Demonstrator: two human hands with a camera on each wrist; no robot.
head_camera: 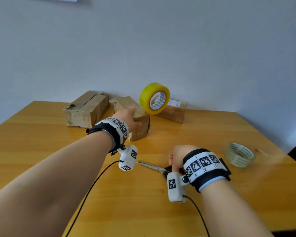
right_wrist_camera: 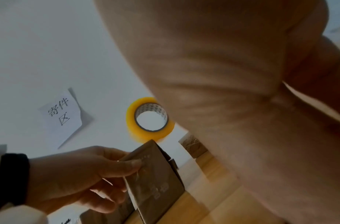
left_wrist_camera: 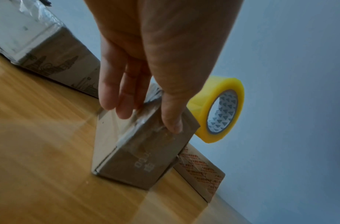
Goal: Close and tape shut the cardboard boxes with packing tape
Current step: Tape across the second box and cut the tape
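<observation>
Pale grey wall stood behind a yellow wooden table point(head_camera: 186, 139), with a sheet of paper point(right_wrist_camera: 62, 115) bearing handwritten characters fixed to the wall. Three cardboard boxes lined the table's far edge. The left hand point(head_camera: 129, 119) lay over the middle box point(head_camera: 140, 129), thumb point(left_wrist_camera: 172, 118) down one side and fingers point(left_wrist_camera: 107, 97) down the other, so the box was gripped between them; glossy tape covered its top and end. A larger, worn box point(head_camera: 86, 110) with torn flaps sat just beside it toward the far left corner, and a third box point(head_camera: 173, 111) lay against the wall on its other side. A yellow roll of packing tape point(head_camera: 155, 98) stood on edge on that third box, its rim close to the held one. Nearer the front edge, the right hand point(head_camera: 177, 157) was curled round the handles of the scissors point(head_camera: 152, 166), whose blades pointed left over the surface. A flat roll of clear tape point(head_camera: 240, 154) lay toward the right edge.
</observation>
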